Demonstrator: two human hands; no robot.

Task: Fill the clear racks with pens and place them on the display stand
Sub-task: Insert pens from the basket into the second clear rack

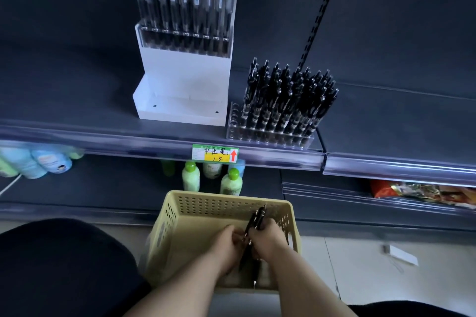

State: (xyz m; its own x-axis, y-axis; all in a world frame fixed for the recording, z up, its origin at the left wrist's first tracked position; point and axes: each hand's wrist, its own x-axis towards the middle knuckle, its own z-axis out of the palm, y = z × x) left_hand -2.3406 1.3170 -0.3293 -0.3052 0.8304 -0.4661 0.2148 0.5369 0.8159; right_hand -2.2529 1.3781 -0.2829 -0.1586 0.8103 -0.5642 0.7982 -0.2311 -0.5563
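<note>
Right grip (266,235) clasps black pens (258,217), left grip (226,240) pinches them alongside; loosely bundled, some could drop into the yellow basket (226,201) beneath.

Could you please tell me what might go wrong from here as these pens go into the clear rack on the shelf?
1. The left hand and right hand grip a loose bundle of pens over the basket; one could slip out, perhaps onto the floor.
2. The clear rack sits near the front edge of the shelf, with only its left-end holes free; pushing pens in may nudge it off or jostle the racked pens.
</note>
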